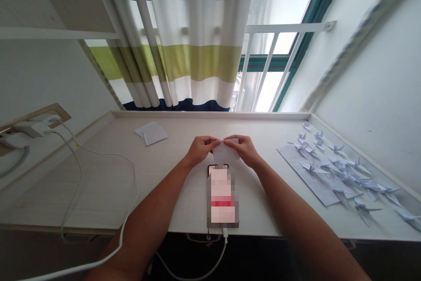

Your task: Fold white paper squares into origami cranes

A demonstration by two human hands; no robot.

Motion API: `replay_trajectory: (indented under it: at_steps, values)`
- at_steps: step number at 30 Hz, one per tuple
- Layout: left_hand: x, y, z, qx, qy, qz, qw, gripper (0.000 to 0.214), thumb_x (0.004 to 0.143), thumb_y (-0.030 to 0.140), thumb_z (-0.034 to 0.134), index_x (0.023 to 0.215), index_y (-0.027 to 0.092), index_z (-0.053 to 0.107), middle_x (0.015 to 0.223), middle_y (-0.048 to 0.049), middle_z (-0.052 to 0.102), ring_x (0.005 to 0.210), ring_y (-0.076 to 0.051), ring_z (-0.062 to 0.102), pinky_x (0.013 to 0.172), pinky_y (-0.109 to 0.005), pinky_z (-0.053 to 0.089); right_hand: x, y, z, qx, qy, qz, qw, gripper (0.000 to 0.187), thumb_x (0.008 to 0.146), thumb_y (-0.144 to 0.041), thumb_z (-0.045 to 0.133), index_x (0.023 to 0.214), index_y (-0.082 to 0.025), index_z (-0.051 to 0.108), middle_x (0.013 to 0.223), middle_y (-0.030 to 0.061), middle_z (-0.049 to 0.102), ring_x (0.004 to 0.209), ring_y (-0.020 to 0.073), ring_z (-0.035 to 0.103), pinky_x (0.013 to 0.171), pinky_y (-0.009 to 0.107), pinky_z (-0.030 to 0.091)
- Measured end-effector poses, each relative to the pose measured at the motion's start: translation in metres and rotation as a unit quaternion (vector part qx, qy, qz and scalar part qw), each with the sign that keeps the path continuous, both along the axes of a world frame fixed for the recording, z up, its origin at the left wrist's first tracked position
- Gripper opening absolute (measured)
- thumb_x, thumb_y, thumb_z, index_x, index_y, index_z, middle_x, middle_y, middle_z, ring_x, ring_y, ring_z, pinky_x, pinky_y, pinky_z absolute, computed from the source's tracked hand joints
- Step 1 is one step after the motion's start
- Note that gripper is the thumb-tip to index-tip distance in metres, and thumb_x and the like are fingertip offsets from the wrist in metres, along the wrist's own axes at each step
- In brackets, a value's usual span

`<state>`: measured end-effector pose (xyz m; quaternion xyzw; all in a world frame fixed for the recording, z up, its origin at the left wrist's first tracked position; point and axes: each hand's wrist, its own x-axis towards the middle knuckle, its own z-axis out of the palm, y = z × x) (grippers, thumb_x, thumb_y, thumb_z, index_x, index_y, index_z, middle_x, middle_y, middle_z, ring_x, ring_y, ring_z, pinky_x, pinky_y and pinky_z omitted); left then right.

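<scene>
Both my hands hold one small white sheet of paper (225, 153) a little above the pale desk (98, 176). My left hand (199, 149) pinches its upper left edge with closed fingers. My right hand (245, 149) grips its upper right edge, fingers also closed. The paper hangs slightly tilted between them. Just below the paper a phone (222, 197) lies flat on the desk near the front edge, with its screen lit.
A small stack of white paper squares (151, 133) lies at the back left. Several folded paper cranes (342, 171) rest on a printed sheet (307, 173) at the right. A white charger cable (128, 193) loops from a wall socket (31, 128). Behind the desk hang a striped curtain and window bars.
</scene>
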<state>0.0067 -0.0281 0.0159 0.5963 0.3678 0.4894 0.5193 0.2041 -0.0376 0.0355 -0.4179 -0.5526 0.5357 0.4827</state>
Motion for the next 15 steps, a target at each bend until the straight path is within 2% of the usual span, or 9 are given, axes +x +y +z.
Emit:
replay_trajectory:
  at_steps: [10, 15]
  values:
    - [0.0012, -0.0029, 0.0018, 0.019, 0.028, -0.011, 0.999, 0.041, 0.078, 0.053, 0.077, 0.087, 0.013, 0.079, 0.074, -0.0068, 0.072, 0.063, -0.016, 0.060, 0.058, -0.028, 0.046, -0.0054, -0.0014, -0.0023, 0.009, 0.006, 0.013, 1.000, 0.033, 0.069, -0.048, 0.084, 0.081, -0.018, 0.079, 0.071, 0.0049, 0.073, 0.062, 0.0179, 0.064, 0.056, 0.029, 0.048]
    - [-0.0055, -0.0016, 0.0092, 0.026, 0.049, 0.015, 0.998, 0.041, 0.076, 0.054, 0.077, 0.080, 0.014, 0.078, 0.067, -0.0043, 0.069, 0.059, -0.014, 0.056, 0.054, -0.026, 0.042, 0.0025, 0.0023, 0.0002, 0.032, 0.011, 0.024, 0.999, 0.034, 0.073, -0.051, 0.081, 0.076, -0.018, 0.078, 0.071, 0.0041, 0.071, 0.065, 0.0174, 0.061, 0.060, 0.030, 0.046]
